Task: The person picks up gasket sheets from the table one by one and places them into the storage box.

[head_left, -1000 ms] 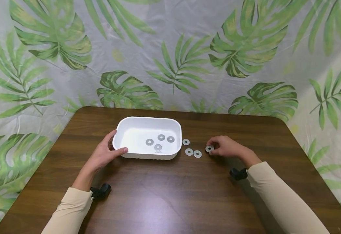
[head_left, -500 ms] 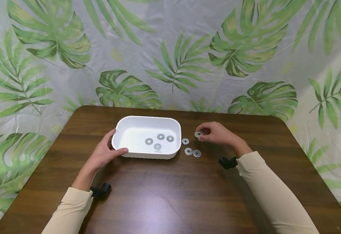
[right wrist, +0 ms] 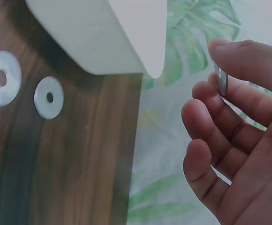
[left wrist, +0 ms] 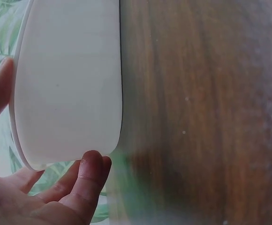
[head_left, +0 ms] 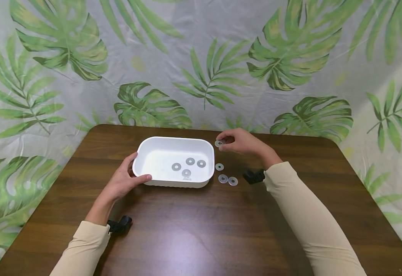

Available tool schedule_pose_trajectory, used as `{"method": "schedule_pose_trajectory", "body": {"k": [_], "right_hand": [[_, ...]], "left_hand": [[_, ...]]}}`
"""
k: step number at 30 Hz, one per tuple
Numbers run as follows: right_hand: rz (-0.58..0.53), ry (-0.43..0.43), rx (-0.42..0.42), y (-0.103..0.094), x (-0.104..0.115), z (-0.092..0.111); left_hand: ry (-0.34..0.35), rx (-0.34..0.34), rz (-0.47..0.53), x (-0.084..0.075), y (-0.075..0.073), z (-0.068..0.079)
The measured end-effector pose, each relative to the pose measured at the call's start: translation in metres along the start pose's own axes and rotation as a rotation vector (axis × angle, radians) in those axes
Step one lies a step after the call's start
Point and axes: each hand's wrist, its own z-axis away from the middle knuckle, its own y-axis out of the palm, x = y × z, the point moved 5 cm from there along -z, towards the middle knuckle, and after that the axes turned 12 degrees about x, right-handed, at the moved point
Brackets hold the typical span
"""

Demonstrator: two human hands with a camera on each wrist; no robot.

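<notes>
A white plastic bin (head_left: 173, 184) stands on the table, with several flat metal washers (head_left: 176, 167) lying inside toward its right half. My left hand (head_left: 121, 180) holds the bin's left end, thumb on the front rim and fingers against the end wall, as the bin (left wrist: 70, 84) in the left wrist view shows too. Just right of the bin's far right corner, my right hand (head_left: 241, 142) pinches a washer (head_left: 218, 143) between thumb and fingers, raised above the table. In the right wrist view this washer (right wrist: 223, 82) appears edge-on.
Three loose washers lie right of the bin: one washer (head_left: 219, 167) close to its wall, a second washer (head_left: 223, 179) and a third washer (head_left: 233, 181) nearer me. A leaf-patterned cloth (head_left: 204, 76) hangs behind the brown wooden table (head_left: 194, 222).
My right hand has lifted a washer off the table and carried it left and away from me, to beside the bin's far right corner. My left hand keeps its hold on the bin.
</notes>
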Motion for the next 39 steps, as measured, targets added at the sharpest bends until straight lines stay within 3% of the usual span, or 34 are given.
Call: {"method": "schedule_pose_trajectory", "body": {"k": [11, 21, 30, 39], "right_hand": [[-0.086, -0.067, 0.038, 0.004, 0.026, -0.024], [-0.049, -0.123, 0.022, 0.020, 0.053, -0.054], [-0.125, -0.157, 0.050, 0.035, 0.065, -0.073], [-0.058, -0.169, 0.080, 0.047, 0.068, -0.080]], "left_hand": [[-0.017, -0.006, -0.022, 0.000, 0.000, 0.001], [-0.015, -0.004, -0.003, -0.002, 0.001, 0.001], [-0.032, -0.012, -0.018, -0.001, 0.000, 0.001], [-0.031, -0.022, -0.017, 0.000, 0.001, 0.000]]}}
